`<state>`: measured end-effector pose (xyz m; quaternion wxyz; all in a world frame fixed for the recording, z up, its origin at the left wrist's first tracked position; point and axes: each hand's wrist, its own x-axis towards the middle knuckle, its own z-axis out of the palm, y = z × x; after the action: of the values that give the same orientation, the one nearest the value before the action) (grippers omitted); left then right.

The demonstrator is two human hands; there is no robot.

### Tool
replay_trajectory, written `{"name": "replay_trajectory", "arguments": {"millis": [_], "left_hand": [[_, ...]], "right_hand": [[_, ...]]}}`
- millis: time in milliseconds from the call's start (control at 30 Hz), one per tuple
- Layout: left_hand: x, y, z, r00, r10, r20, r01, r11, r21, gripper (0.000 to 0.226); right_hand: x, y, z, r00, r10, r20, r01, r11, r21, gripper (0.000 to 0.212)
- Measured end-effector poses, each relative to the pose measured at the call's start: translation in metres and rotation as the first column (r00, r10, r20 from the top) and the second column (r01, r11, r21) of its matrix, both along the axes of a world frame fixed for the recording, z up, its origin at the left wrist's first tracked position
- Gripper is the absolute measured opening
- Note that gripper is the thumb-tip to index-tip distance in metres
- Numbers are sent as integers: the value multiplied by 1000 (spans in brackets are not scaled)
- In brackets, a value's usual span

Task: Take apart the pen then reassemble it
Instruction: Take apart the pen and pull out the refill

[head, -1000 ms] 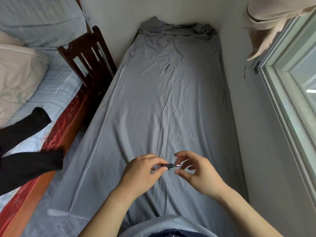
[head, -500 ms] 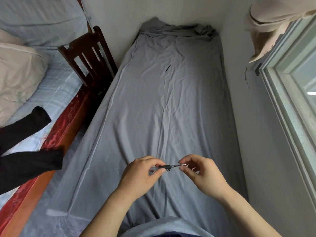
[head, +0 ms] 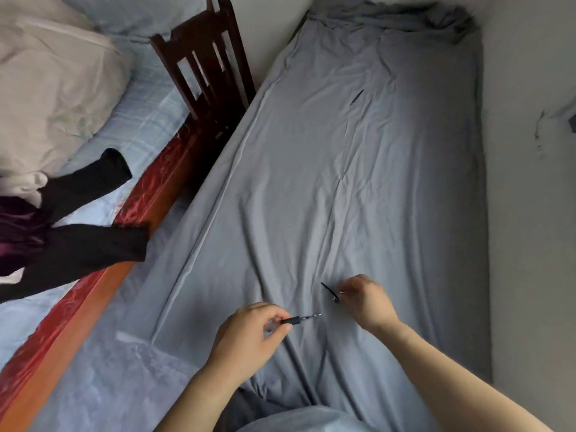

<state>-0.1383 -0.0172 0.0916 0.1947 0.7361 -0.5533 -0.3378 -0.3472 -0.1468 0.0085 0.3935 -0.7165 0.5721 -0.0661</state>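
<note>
the slim black plastic pen barrel (head: 297,319), light, rigid and slippery, is pinched at its rear in the left hand (head: 249,332), while the right hand (head: 366,299) closes on a small part, with a black clip piece (head: 329,292) on the grey bed sheet (head: 389,182) just beside it.

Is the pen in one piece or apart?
Apart: left hand holds the barrel; a black piece lies on the sheet by the right hand.

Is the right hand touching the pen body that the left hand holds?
Apart. The head view shows grey sheet between the right hand and the tip of the pen body, pinched in the left hand.
</note>
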Motion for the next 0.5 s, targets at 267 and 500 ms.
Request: {"name": "replay_trajectory", "arguments": {"millis": [267, 500], "left_hand": [[-5, -17, 2, 1000, 14, -17, -13, 999, 40, 14], [-37, -70, 21, 985, -172, -9, 172, 985, -29, 14]], "right_hand": [[-23, -6, 17, 998, 66, -24, -67, 997, -44, 21], [-40, 12, 97, 978, 102, 182, -98, 995, -31, 16]]}}
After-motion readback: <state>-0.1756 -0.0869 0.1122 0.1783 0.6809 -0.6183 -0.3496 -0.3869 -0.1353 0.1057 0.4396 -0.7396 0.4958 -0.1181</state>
